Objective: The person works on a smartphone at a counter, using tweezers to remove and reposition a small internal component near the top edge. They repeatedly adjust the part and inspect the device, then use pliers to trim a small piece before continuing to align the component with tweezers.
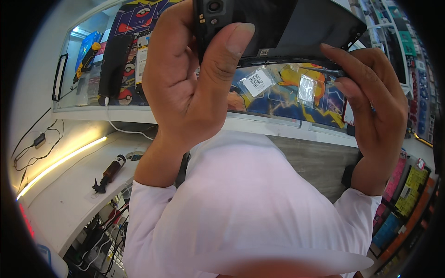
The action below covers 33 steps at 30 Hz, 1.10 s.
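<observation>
The person in the white shirt (255,185) holds up a black phone panel (301,28), raised over the patterned mat (282,109), its camera lens (214,6) toward the left end. The left hand (194,88) clasps that end, thumb laid flat across the face; the other fingers are mostly hidden from me behind it. Above the mat's right part, the right hand (378,88) pinches a slim dark tool (331,72) between thumb and fingers, 1 fingertip at the panel's edge. On the mat, below the panel, lie 1 white card (256,81) in a clear sleeve and 1 small clear packet (307,91). At the mat's left part rests a dark phone (113,67) with a white cable (110,116) plugged in. Left of the mat sits a yellow-and-black tool (87,59).
</observation>
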{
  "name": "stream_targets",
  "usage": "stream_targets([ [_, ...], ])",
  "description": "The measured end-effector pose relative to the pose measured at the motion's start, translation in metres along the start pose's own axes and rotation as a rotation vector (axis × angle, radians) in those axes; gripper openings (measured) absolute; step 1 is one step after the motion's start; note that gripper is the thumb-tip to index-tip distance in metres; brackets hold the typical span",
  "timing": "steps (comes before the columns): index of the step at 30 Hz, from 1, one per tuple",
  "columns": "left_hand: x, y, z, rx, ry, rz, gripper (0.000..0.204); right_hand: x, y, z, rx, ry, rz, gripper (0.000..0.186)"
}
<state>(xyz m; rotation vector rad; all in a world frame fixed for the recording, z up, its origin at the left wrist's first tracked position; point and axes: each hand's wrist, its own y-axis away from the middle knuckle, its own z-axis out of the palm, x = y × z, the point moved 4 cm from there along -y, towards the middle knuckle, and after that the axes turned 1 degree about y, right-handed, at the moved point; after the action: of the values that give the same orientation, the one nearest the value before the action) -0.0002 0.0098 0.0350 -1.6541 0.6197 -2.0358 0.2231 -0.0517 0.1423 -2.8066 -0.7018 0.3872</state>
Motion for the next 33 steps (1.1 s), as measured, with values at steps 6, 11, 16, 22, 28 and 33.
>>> stream_targets([
  [6, 0.001, 0.006, 0.001, 0.007, -0.070, 0.089, 0.025, -0.003, 0.000, 0.015, 0.016, -0.053, 0.040, 0.027],
  [11, -0.001, 0.004, 0.004, 0.003, -0.081, 0.049, 0.026, 0.003, 0.000, 0.008, -0.012, -0.038, 0.056, 0.026],
  [16, -0.004, 0.008, 0.003, 0.018, -0.079, 0.056, 0.026, -0.002, 0.004, 0.024, 0.191, -0.133, 0.009, 0.026],
  [22, -0.003, 0.008, 0.007, 0.015, -0.059, 0.010, 0.026, 0.008, -0.002, 0.013, 0.001, -0.059, -0.003, 0.025],
  [28, -0.006, 0.007, 0.009, -0.013, 0.006, -0.049, 0.025, 0.024, 0.010, 0.026, 0.054, -0.150, 0.017, 0.025],
  [33, -0.022, 0.004, 0.009, -0.039, -0.062, -0.135, 0.021, 0.039, 0.028, 0.029, 0.078, -0.193, 0.142, 0.023],
])
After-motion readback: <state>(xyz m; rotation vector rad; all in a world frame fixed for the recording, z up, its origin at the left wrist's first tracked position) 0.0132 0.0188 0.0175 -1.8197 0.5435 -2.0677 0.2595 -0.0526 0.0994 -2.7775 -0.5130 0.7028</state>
